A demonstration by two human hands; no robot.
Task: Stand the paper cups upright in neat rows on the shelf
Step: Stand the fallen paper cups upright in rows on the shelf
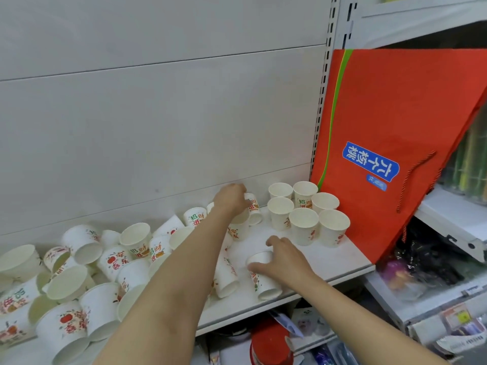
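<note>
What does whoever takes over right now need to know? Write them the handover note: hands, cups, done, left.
Left hand: reaching to the back of the shelf, gripping a printed paper cup near the back panel.
Right hand: gripping an upright cup by its rim near the shelf's front edge.
Done: six cups stand upright in close rows at the right end, beside the red paper bag.
Left: the heap of tumbled cups across the left and middle of the shelf, lying on their sides or tilted. Stand them up and extend the rows leftward, starting with the two in hand.
</note>
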